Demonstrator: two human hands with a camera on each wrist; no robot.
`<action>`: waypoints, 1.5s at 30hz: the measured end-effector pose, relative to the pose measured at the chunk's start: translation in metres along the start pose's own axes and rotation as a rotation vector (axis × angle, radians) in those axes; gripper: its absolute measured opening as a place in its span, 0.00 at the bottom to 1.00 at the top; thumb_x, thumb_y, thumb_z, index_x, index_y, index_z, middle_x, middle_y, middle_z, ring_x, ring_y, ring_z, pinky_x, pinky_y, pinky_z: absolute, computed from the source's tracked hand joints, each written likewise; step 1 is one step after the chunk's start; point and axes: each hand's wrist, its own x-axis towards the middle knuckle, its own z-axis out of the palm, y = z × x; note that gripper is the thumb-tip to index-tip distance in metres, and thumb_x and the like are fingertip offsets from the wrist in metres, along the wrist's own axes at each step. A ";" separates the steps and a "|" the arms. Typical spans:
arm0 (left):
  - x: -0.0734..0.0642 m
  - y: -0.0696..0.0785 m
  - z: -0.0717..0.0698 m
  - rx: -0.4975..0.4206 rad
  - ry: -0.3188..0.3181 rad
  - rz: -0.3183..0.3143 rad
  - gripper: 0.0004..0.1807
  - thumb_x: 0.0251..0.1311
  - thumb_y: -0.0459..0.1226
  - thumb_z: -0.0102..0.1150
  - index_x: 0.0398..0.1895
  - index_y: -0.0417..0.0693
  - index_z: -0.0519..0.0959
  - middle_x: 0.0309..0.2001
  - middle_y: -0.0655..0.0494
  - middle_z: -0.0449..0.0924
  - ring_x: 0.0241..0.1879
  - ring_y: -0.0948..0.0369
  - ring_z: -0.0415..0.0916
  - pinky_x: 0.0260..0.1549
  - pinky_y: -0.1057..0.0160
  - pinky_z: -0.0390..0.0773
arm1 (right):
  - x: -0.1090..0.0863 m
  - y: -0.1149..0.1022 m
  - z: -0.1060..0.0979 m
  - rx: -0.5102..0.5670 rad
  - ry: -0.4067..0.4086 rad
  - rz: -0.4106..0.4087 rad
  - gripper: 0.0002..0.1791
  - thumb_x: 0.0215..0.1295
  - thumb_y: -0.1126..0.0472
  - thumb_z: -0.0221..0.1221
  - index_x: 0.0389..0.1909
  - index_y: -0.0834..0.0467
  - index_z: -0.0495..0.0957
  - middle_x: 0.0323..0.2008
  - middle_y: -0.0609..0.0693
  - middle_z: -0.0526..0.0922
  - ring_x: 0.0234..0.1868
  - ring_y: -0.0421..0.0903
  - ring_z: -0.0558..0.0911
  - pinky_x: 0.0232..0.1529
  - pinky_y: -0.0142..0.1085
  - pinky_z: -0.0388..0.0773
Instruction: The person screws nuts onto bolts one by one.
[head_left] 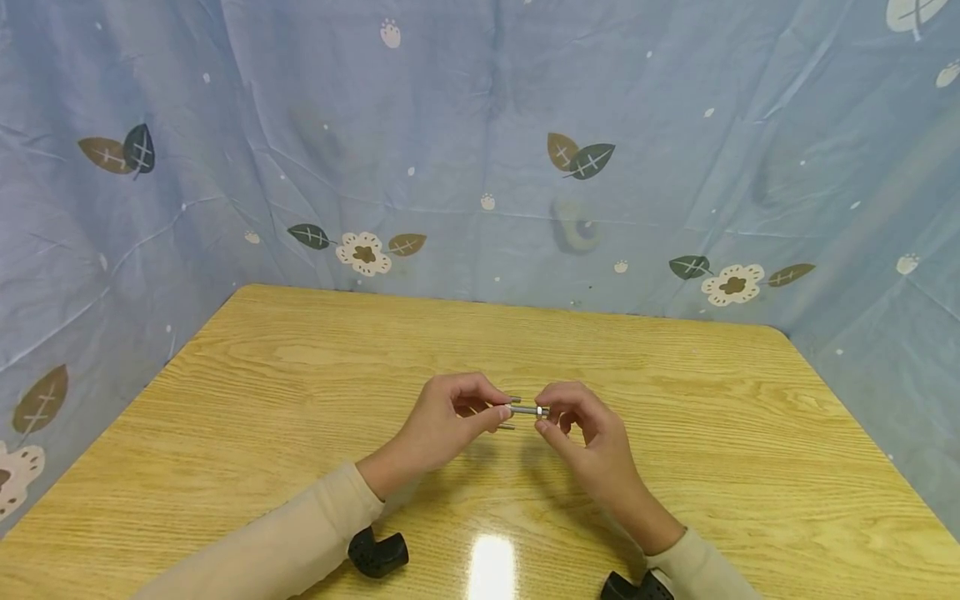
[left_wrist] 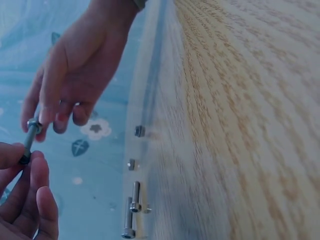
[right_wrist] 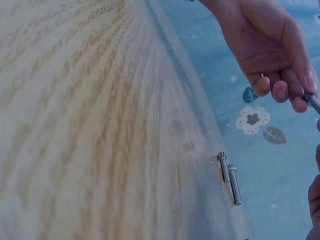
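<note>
A silver bolt (head_left: 522, 409) is held level above the table, between both hands. My left hand (head_left: 446, 421) pinches its head end between thumb and fingers. On the shank toward the other end sits a hex nut (head_left: 539, 412), pinched by the thumb and fingertips of my right hand (head_left: 592, 437). How far the nut is threaded on cannot be told. Two more socket-head bolts, one nearer (left_wrist: 128, 220) and one farther (left_wrist: 135, 197), lie on the table; the left hand partly covers them in the head view.
Two loose nuts, one (left_wrist: 139, 131) apart from the other (left_wrist: 131, 164), lie on the wooden table (head_left: 337, 350) in the left wrist view. A blue patterned cloth (head_left: 450, 108) hangs behind and at the sides. Black curved pieces (head_left: 378, 552) sit by both wrists.
</note>
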 end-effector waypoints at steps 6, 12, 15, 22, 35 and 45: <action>0.000 0.001 -0.001 -0.004 -0.003 -0.003 0.05 0.61 0.37 0.64 0.38 0.49 0.85 0.38 0.52 0.85 0.35 0.47 0.84 0.32 0.64 0.83 | -0.001 -0.001 -0.001 -0.021 -0.003 0.086 0.12 0.62 0.75 0.59 0.45 0.61 0.78 0.38 0.50 0.80 0.34 0.39 0.75 0.30 0.32 0.72; 0.001 0.003 -0.001 -0.013 -0.005 -0.003 0.04 0.61 0.37 0.64 0.37 0.50 0.85 0.37 0.51 0.85 0.34 0.48 0.84 0.32 0.63 0.83 | 0.001 -0.003 -0.001 -0.037 -0.011 0.139 0.12 0.64 0.72 0.59 0.47 0.58 0.77 0.40 0.48 0.81 0.35 0.38 0.77 0.32 0.31 0.73; 0.001 0.003 -0.001 -0.010 0.001 -0.005 0.04 0.61 0.37 0.64 0.37 0.50 0.85 0.37 0.52 0.85 0.34 0.50 0.84 0.32 0.64 0.83 | 0.001 -0.003 -0.001 -0.015 -0.007 0.095 0.16 0.61 0.75 0.59 0.49 0.61 0.75 0.42 0.51 0.79 0.35 0.39 0.76 0.31 0.31 0.72; 0.002 0.004 -0.002 -0.015 0.001 -0.006 0.04 0.61 0.36 0.64 0.37 0.50 0.85 0.36 0.51 0.85 0.34 0.50 0.84 0.32 0.64 0.83 | 0.003 -0.001 0.000 0.000 0.007 0.038 0.14 0.59 0.78 0.60 0.45 0.65 0.76 0.41 0.55 0.78 0.35 0.39 0.75 0.30 0.32 0.71; 0.003 0.005 -0.002 -0.012 -0.004 -0.018 0.04 0.62 0.37 0.63 0.37 0.50 0.85 0.37 0.51 0.85 0.34 0.48 0.83 0.32 0.64 0.83 | 0.004 -0.006 -0.001 -0.023 -0.009 0.121 0.15 0.63 0.75 0.58 0.49 0.60 0.76 0.43 0.48 0.79 0.36 0.38 0.75 0.32 0.31 0.72; 0.003 0.007 -0.003 -0.020 -0.013 -0.023 0.04 0.62 0.38 0.63 0.38 0.50 0.85 0.36 0.52 0.85 0.35 0.46 0.83 0.33 0.63 0.83 | 0.005 -0.004 -0.002 -0.010 -0.003 0.076 0.14 0.60 0.77 0.59 0.45 0.61 0.77 0.40 0.50 0.79 0.35 0.39 0.75 0.30 0.33 0.71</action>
